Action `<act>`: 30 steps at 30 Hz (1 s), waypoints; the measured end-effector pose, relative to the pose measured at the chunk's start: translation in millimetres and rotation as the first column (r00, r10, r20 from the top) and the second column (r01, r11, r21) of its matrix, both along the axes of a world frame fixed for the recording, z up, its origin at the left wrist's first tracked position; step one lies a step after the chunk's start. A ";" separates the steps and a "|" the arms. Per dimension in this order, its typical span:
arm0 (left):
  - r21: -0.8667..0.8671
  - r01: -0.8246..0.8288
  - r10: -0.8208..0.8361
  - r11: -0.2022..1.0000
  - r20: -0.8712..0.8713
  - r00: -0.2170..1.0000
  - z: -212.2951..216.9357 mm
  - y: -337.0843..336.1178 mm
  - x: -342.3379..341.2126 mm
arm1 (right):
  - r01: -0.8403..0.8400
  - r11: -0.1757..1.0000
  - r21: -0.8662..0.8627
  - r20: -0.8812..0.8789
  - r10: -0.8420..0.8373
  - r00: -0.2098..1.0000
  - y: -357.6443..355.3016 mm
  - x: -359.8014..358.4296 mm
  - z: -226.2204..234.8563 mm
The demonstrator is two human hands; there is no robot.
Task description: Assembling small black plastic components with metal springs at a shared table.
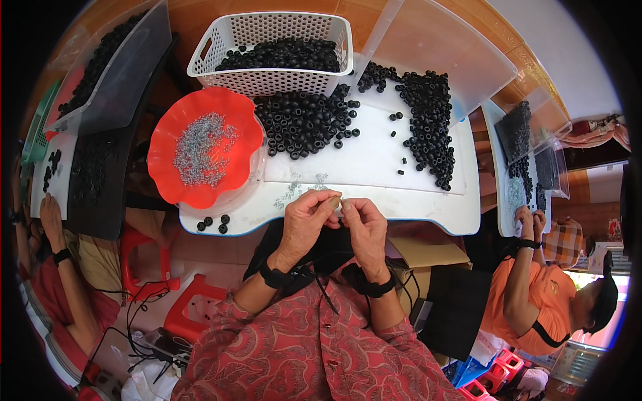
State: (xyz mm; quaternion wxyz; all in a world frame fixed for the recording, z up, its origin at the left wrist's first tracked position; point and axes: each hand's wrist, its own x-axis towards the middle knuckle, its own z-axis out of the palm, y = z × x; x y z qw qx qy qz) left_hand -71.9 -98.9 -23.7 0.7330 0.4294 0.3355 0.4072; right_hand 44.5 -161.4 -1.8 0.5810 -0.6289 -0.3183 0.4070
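Observation:
My left hand and my right hand meet just over the front edge of the white table. Thumb and fingers of each are pinched together, tip to tip, around something too small to make out. Beyond them lies a thin scatter of small clear pieces. Further back is a heap of small black ring-shaped parts. A red wavy-rimmed bowl to the left contains many tiny clear-grey pieces. A few black parts rest by the front left edge.
A white perforated basket of black parts stands at the back. On the right, more black parts spread before a translucent plastic bin. Co-workers' hands work at side tables. Red stools and a cardboard box sit below.

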 end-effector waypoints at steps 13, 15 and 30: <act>-0.082 0.044 -0.058 0.996 -0.176 0.983 5.5 0.7 7.7 | 0.042 0.979 0.201 0.655 -0.166 0.737 1.3 15.5 -5.0; 0.148 0.006 0.041 0.989 -0.307 0.951 5.9 0.4 11.6 | 0.092 0.986 0.136 0.605 -0.156 0.781 0.1 17.4 -10.6; 0.042 -0.060 0.069 0.997 -0.237 0.969 -3.1 3.1 4.7 | 0.138 0.989 0.060 0.573 -0.148 0.806 2.3 20.6 -19.9</act>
